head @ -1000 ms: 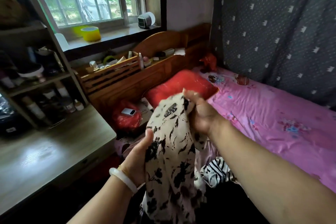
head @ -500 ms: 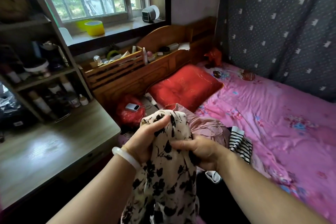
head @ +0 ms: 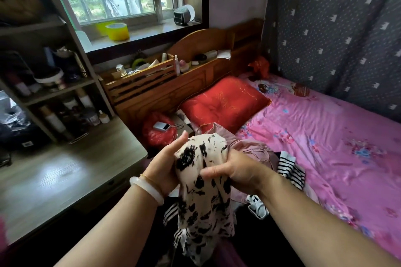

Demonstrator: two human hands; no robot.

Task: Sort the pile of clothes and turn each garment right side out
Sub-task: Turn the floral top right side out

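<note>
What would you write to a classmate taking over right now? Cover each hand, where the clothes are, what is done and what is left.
Left hand grips the printed garment near its top, from the left.
Right hand grips it from the right; the rest hangs between the arms.
Pile, with a pink garment and a striped garment, lies on the bed edge behind.
Done: nothing visibly sorted.
Left: finish turning the printed garment, then the pile.

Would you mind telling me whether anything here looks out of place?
Nothing looks damaged or spilled. The only oddity is a white device resting on a crumpled red bag beside the red pillow.
</note>
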